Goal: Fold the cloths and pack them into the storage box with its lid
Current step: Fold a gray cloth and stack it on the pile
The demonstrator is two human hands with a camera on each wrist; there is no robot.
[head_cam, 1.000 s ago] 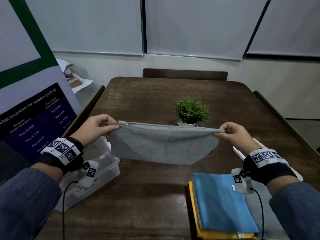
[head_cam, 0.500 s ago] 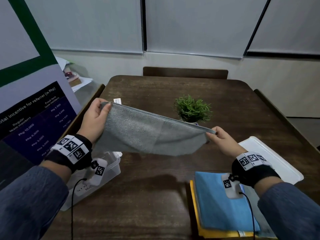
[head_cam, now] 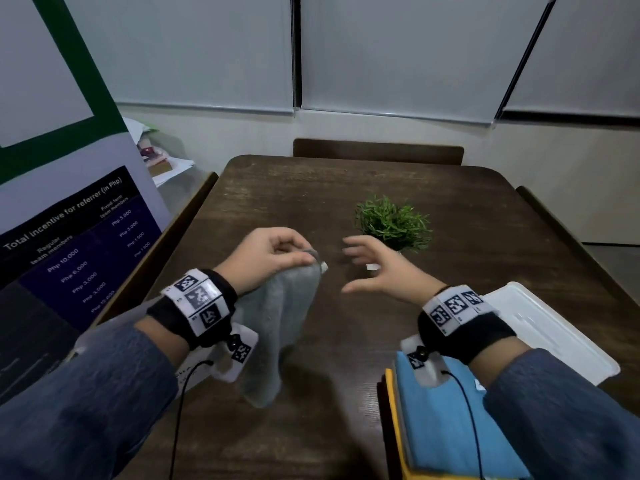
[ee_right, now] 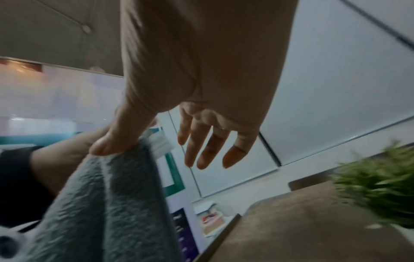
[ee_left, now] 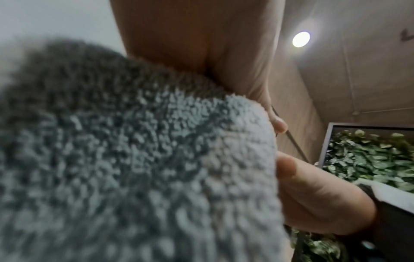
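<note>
My left hand (head_cam: 304, 258) pinches the top corners of a grey cloth (head_cam: 284, 323), which hangs doubled over and narrow above the table. In the left wrist view the grey cloth (ee_left: 134, 159) fills most of the picture. My right hand (head_cam: 349, 268) hovers just right of it with fingers spread and holds nothing; the right wrist view shows its fingers (ee_right: 201, 150) straight beside the grey cloth (ee_right: 107, 203). The clear storage box (head_cam: 188, 370) is mostly hidden under my left forearm. Its white lid (head_cam: 554, 334) lies flat at the right.
A stack of folded cloths, blue (head_cam: 446, 424) on yellow, sits at the near right edge of the dark wooden table (head_cam: 329, 427). A small potted plant (head_cam: 391, 223) stands behind my right hand. A poster board (head_cam: 69, 237) leans at the left.
My hands came together from a wide spread. The right hand let go of its corner, and the cloth now hangs doubled from the left hand alone.
</note>
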